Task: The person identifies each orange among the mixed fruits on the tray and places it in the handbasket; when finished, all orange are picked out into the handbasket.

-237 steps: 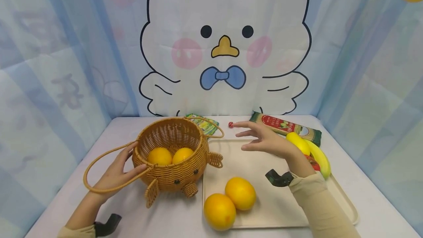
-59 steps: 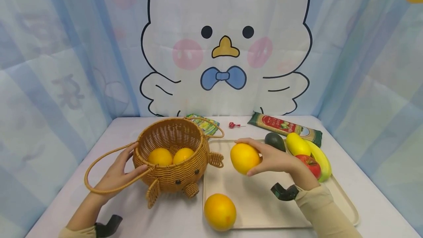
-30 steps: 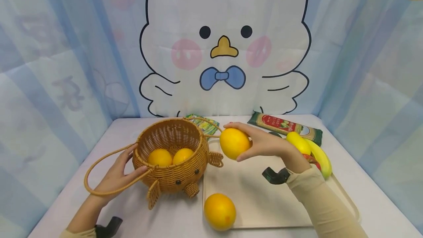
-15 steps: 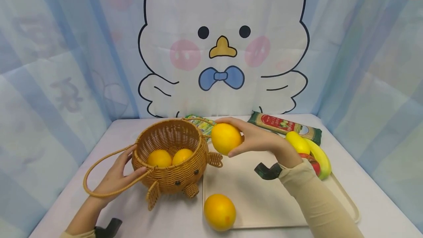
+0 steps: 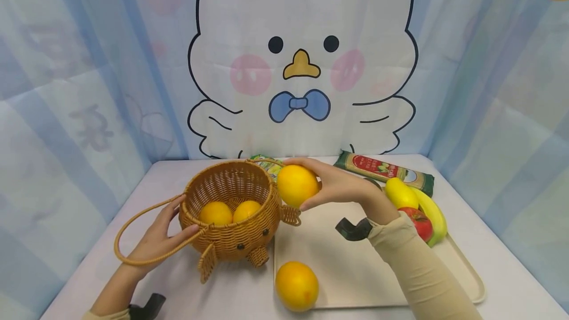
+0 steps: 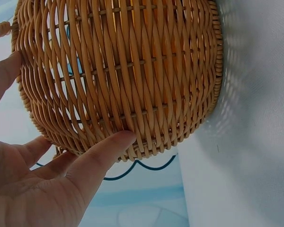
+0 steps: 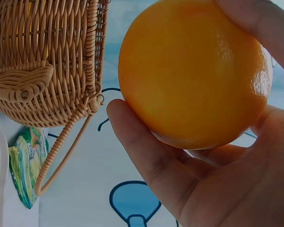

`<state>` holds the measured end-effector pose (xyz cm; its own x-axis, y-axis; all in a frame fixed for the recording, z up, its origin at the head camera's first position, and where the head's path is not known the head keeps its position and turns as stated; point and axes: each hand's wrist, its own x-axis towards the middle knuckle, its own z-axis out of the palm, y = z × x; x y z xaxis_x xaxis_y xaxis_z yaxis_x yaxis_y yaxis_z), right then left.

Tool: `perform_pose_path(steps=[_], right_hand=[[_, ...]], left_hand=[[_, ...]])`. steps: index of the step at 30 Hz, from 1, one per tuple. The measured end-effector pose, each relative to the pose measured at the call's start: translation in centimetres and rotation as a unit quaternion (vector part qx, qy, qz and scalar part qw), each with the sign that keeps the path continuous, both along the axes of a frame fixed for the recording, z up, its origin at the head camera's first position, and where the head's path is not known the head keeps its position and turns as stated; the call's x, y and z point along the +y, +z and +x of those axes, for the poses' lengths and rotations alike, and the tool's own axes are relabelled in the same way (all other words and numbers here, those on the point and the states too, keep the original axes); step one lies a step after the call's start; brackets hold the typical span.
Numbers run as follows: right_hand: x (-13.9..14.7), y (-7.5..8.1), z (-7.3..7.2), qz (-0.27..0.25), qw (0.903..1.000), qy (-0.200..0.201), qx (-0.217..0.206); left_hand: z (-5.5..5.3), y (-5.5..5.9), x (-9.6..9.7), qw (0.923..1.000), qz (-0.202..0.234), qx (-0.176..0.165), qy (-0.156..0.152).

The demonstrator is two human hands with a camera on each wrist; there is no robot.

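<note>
A wicker basket (image 5: 233, 238) with an animal face stands on the left of the table, two oranges (image 5: 216, 212) inside it. My left hand (image 5: 153, 243) rests against its left side through the looped handle, fingers spread; in the left wrist view the fingertips (image 6: 120, 138) touch the woven wall. My right hand (image 5: 340, 186) grips another orange (image 5: 297, 185) between thumb and fingers, raised close to the basket's right rim. That orange (image 7: 194, 71) fills much of the right wrist view, beside the basket. One more orange (image 5: 297, 286) sits at the tray's front left corner.
The beige tray (image 5: 355, 270) carries a red apple (image 5: 418, 223), a banana (image 5: 432, 216), a yellow fruit (image 5: 401, 192) and a dark green item mostly hidden behind my right hand. Behind lie a long green-red packet (image 5: 386, 169) and a small green packet (image 5: 266, 166), partly covered by the basket handle.
My right hand has picked up an orange from the tray's front and carried it left, up to the basket's right rim. The left hand has stayed on the basket.
</note>
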<state>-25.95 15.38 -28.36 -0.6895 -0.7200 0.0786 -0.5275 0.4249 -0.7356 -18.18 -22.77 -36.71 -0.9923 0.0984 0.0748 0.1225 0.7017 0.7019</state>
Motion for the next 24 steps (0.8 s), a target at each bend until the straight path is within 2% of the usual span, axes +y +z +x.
perform_pose_path(steps=[24], right_hand=[[-1.02, 0.59, -0.12, -0.004, 0.9999, 0.007, -0.012]], left_hand=[[-0.03, -0.07, 0.0, 1.0, -0.003, 0.005, 0.001]])
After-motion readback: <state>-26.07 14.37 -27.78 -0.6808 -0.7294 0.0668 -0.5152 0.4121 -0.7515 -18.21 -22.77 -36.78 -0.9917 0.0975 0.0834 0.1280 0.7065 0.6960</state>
